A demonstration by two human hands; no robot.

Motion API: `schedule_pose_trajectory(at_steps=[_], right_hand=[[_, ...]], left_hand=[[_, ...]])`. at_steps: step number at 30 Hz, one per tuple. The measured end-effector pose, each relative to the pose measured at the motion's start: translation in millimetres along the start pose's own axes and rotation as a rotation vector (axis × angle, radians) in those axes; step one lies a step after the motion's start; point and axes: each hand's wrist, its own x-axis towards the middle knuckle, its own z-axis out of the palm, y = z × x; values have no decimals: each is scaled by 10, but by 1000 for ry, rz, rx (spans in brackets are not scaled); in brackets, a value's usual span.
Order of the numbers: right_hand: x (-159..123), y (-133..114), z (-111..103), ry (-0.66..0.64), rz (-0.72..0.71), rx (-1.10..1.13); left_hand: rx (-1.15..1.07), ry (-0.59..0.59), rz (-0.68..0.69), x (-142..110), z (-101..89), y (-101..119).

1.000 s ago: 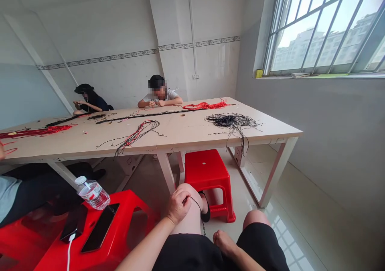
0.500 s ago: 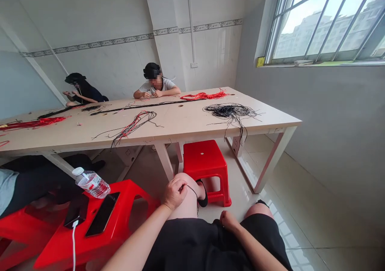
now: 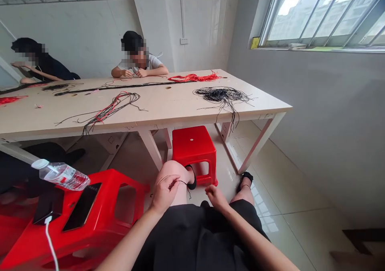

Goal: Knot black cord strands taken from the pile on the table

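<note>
My left hand point(image 3: 164, 192) rests against my bare left knee point(image 3: 173, 170) and pinches a thin black cord point(image 3: 183, 182), which runs off to the right past the knee. My right hand point(image 3: 216, 196) hangs just above the black shorts point(image 3: 195, 235) with its fingertips pinched together. No cord shows in those fingers, though a very fine strand could not be made out at this size. Both forearms come in from the bottom of the view.
A red plastic stool point(image 3: 102, 206) at my left holds a phone point(image 3: 82, 206) and a water bottle point(image 3: 61, 176). Another red stool point(image 3: 194, 150) stands under the long table point(image 3: 162, 116), which bears cord tangles point(image 3: 221, 95). Two co-workers point(image 3: 140, 58) sit beyond it.
The whole scene has shifted up in view as my head tilts down. My right hand has risen off the shorts and moved toward the left knee. My left hand still pinches the cord.
</note>
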Motion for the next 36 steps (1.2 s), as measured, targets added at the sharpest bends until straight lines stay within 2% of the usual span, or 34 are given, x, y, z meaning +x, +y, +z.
schedule_pose_trajectory(at_steps=[2,5,7,9,12,15,18,20,24,29,32,36], right_hand=[[1,-308,-52,61,-151,43],[28,-745,-88,55,-346,92],[50,-938,-71,-4,-535,137],[63,-1035,-23,-125,-600,212],[64,-1054,70,-227,-500,321],[56,-1024,137,-238,-382,353],[50,-1013,168,-270,-323,350],[50,-1018,180,-304,-312,401],[62,-1036,183,-353,-264,511],[98,-1063,106,-370,-138,626],[139,-1023,50,-336,-109,592],[181,-905,5,-259,-123,489]], left_hand=[[-56,-29,-70,-73,17,47],[-136,-86,-185,-133,13,106],[-190,-116,-270,-142,-5,123],[-281,-126,-378,-139,-35,121],[-420,-113,-532,-120,-107,117],[-522,-107,-704,-86,-190,146],[-651,-76,-876,-50,-237,190],[-689,-77,-890,-31,-241,215],[-652,-130,-836,13,-237,247],[-514,-82,-827,49,-261,202],[-439,-31,-834,15,-277,127],[-459,3,-955,-48,-311,71]])
